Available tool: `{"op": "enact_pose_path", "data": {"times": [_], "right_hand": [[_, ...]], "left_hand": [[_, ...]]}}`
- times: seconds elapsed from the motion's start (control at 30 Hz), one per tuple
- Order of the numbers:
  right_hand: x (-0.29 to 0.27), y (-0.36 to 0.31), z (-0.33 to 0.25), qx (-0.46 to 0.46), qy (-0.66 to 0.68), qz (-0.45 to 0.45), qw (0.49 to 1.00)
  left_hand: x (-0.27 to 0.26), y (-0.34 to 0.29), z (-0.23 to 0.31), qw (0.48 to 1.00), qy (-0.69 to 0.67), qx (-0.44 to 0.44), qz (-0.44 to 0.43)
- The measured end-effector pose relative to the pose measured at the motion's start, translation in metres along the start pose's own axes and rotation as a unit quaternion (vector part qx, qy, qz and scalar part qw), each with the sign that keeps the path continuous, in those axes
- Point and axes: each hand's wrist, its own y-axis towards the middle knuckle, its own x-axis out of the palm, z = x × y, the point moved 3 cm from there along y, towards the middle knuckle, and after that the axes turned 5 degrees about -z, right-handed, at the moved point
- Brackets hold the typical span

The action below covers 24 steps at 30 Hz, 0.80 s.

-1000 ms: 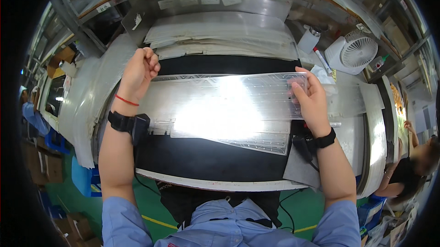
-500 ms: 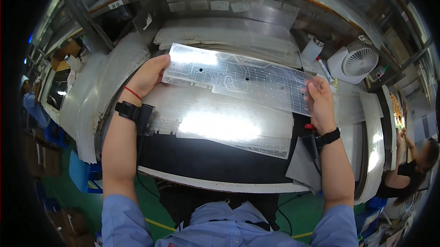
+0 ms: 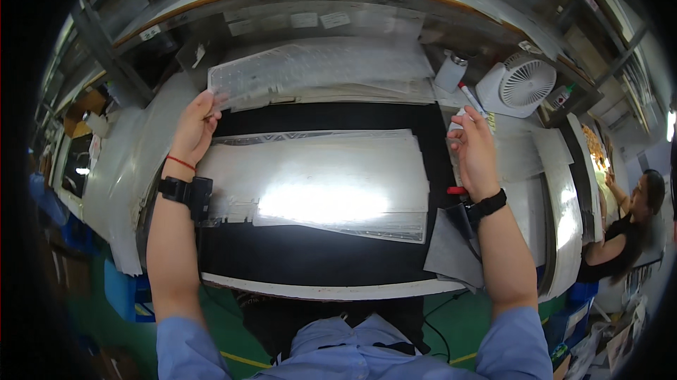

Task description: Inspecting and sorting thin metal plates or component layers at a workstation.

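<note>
My left hand [image 3: 194,125] is at the left end of a clear plastic film sheet [image 3: 282,73] printed with fine circuit lines, its fingers pinched at the near left corner. The sheet, a little blurred, lies over the stack of sheets [image 3: 395,92] at the back of the black mat. My right hand [image 3: 477,146] is raised off to the right with loosely bent fingers apart, holding nothing. Between my forearms a pile of glossy translucent sheets [image 3: 317,165] rests on the black mat [image 3: 296,256], a bright reflection across it.
At the back right stand a white fan [image 3: 518,87], a white bottle [image 3: 450,71] and a marker pen [image 3: 471,98]. A grey cloth [image 3: 451,249] lies at the near right corner. Further sheet stacks flank the mat, including one at left [image 3: 130,168]. A person [image 3: 627,218] works at far right.
The circuit sheet has gone from between both hands to the back stack. My right hand has let go of it; my left hand has moved left and slightly down.
</note>
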Motion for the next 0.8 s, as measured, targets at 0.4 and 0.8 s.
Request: {"op": "enact_pose_path", "data": {"times": [0.4, 0.8], "right_hand": [[-0.101, 0.037, -0.032, -0.099, -0.361, 0.213, 0.903], [-0.169, 0.025, -0.057, 0.079, -0.435, 0.367, 0.818]], "left_hand": [[0.007, -0.004, -0.008, 0.999, 0.035, -0.021, 0.027], [0.027, -0.011, -0.008, 0.996, 0.079, -0.047, 0.003]]}}
